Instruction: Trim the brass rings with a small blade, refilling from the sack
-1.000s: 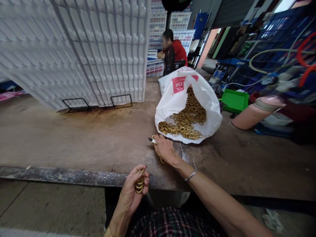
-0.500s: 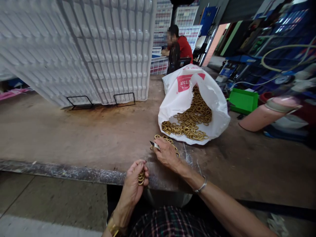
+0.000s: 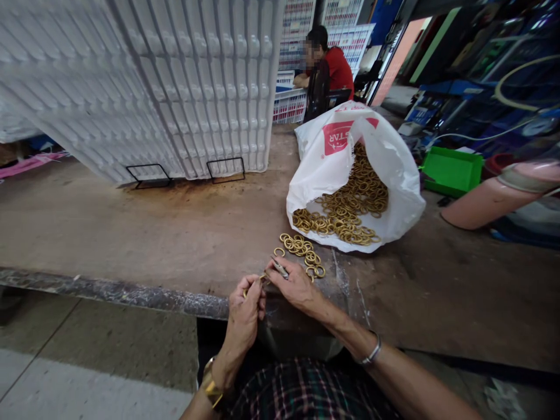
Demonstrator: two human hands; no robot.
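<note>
Brass-coloured rings (image 3: 245, 293) show partly between the curled fingers of my left hand (image 3: 243, 315), near the front edge of the table. My right hand (image 3: 300, 289) grips a small knife (image 3: 280, 268) with a short blade. Its fingertips meet those of my left hand at one ring, and I cannot tell which fingers bear it. Just beyond my hands lies a small heap of loose rings (image 3: 301, 246). Behind this heap a white plastic bag (image 3: 405, 201) lies on its side, its mouth towards me, with many more rings (image 3: 356, 198) inside.
White ribbed plastic trays (image 3: 219, 87) stand upright on the wooden table (image 3: 144, 233), held by black wire stands (image 3: 226, 178). To the right are a green tray (image 3: 455, 172) and a pinkish cylinder (image 3: 485, 201). A person in red (image 3: 339, 70) sits beyond the table.
My right hand has drawn back from the loose rings to my left hand, and their fingertips now meet. My left hand has risen slightly. The view has shifted a little.
</note>
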